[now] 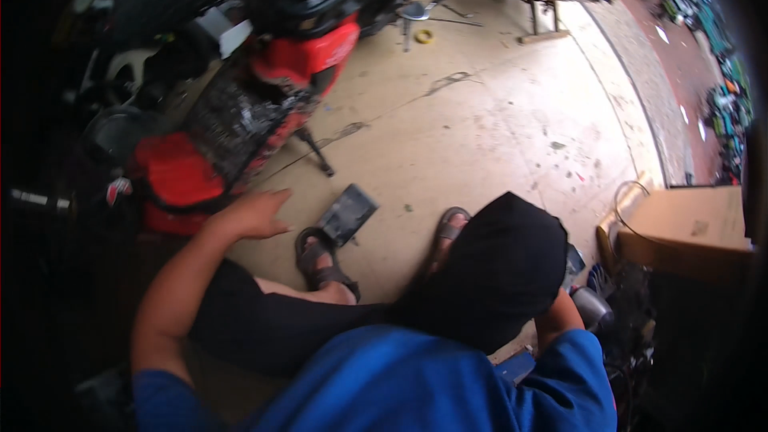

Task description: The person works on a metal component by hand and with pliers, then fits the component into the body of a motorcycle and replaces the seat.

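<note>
My left hand (260, 212) hangs with fingers apart and holds nothing, just in front of the lower red body panel (180, 166) of a scooter (304, 60). A dark rectangular object (346, 214) lies on the floor beside my sandalled left foot (320, 260). My right forearm (560, 312) reaches down behind my bent right knee (516, 248); that hand is hidden, and I cannot tell what it touches. Dark and silver items (592, 308) lie beside that arm. The scooter's stand (316, 152) reaches down to the floor.
A cardboard box (688, 220) and a looped cable (620, 192) are at the right. A wooden frame (544, 28), scattered tools (412, 12) and a yellow ring (424, 36) are at the back. Parked vehicles (724, 112) line the paving outside. The concrete floor (448, 136) stretches between.
</note>
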`<state>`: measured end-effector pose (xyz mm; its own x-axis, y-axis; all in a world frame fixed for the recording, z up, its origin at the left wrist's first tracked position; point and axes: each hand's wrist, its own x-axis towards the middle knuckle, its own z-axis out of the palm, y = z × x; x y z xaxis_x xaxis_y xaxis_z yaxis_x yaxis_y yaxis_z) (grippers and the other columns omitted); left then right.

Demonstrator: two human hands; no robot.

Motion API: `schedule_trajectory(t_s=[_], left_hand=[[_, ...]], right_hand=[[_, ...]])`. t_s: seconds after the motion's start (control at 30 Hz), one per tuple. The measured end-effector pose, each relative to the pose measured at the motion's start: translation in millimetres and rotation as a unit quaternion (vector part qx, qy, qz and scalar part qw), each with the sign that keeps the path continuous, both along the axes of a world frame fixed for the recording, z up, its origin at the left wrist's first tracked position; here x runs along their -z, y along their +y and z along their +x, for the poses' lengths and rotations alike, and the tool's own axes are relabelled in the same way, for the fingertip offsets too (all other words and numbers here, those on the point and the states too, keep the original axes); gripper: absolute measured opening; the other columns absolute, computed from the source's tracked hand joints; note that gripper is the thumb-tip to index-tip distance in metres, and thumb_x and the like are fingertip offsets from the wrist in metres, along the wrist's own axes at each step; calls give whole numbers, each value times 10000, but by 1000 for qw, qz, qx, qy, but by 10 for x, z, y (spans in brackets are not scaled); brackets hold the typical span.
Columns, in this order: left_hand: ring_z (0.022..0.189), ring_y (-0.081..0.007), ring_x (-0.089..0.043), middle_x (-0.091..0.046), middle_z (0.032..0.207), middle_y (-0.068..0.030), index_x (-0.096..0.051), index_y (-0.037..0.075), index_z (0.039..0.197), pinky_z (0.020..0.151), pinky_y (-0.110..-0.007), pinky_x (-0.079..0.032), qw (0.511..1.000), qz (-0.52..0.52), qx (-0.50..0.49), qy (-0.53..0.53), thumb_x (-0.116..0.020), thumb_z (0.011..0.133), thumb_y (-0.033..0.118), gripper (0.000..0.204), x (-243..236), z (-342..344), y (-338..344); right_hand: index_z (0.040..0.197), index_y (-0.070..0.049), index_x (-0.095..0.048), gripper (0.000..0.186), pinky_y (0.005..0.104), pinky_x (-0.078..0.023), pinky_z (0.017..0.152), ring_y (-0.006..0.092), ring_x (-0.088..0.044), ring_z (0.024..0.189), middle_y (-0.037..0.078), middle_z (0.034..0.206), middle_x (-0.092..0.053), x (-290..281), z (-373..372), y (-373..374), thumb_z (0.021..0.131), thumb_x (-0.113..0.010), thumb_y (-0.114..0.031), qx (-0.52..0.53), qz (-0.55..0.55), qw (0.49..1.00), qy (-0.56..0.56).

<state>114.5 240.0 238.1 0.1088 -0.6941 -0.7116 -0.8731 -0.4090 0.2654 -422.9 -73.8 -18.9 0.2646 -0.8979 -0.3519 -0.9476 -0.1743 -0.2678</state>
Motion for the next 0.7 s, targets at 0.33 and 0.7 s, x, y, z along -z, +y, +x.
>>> schedule_trajectory(t_s=[0.33, 0.7], left_hand=[[1325, -391, -511, -484, 1463, -257, -281, -51, 1496, 1081, -490, -440, 969, 53, -226, -81, -908, 554, 630, 1320, 2040, -982, -310], [1219, -365, -529, -523, 1307, -202, -423, -4, 1296, 1074, -445, -433, 948, -80, -266, -157, -882, 568, 415, 957, 2148, -1347, -575]], right_hand=[[1438, 14, -401, 900, 443, -414, 1109, 407, -484, 1326, 244, 1410, -502, -389, -193, 508, 720, -829, -321, -14, -64, 996, -54], [1474, 6, -383, 950, 449, -379, 1146, 409, -438, 1381, 254, 1469, -456, -372, 1012, 375, 714, -835, -341, -289, -132, 934, -164]])
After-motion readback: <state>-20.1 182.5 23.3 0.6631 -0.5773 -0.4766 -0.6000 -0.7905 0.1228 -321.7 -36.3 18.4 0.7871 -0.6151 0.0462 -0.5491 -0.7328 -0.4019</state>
